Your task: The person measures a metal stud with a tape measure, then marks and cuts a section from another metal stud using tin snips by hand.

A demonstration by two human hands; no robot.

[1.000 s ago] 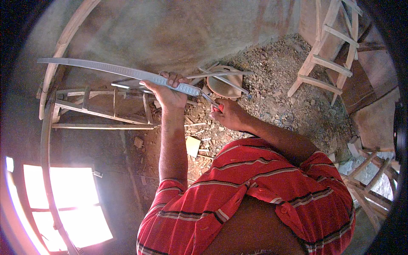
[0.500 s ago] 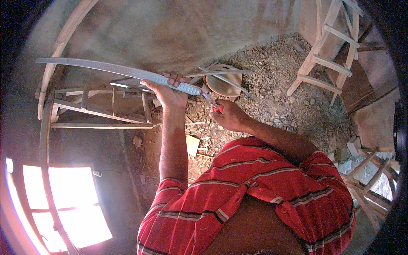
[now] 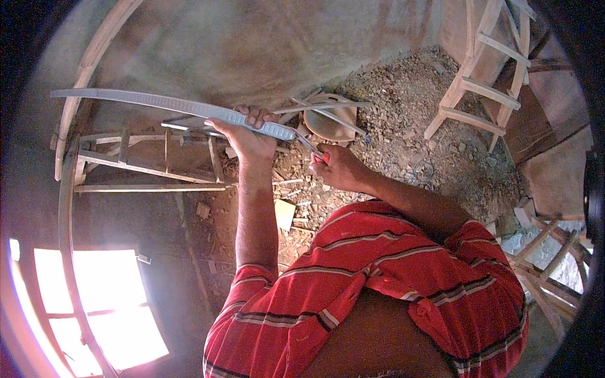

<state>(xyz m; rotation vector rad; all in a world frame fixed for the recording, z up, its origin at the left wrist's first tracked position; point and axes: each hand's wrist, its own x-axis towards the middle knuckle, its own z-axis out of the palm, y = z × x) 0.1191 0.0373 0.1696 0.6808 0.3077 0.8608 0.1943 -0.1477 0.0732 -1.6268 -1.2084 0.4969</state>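
Note:
My left hand (image 3: 247, 133) grips a long, curved, pale grey wooden strip (image 3: 151, 102) near its right end; the strip reaches far out to the left. My right hand (image 3: 333, 167) is closed around a small tool with a red handle (image 3: 319, 157), whose thin metal tip touches the strip's right end. Both forearms come up from my red striped shirt at the bottom of the view.
Below the strip lies a wooden chair frame (image 3: 138, 165) on a floor strewn with wood chips (image 3: 403, 126). A pale wooden seat piece (image 3: 331, 120) lies beyond my hands. A ladder-like chair frame (image 3: 482, 82) leans at the upper right. More wooden frames (image 3: 548, 252) stand at the right.

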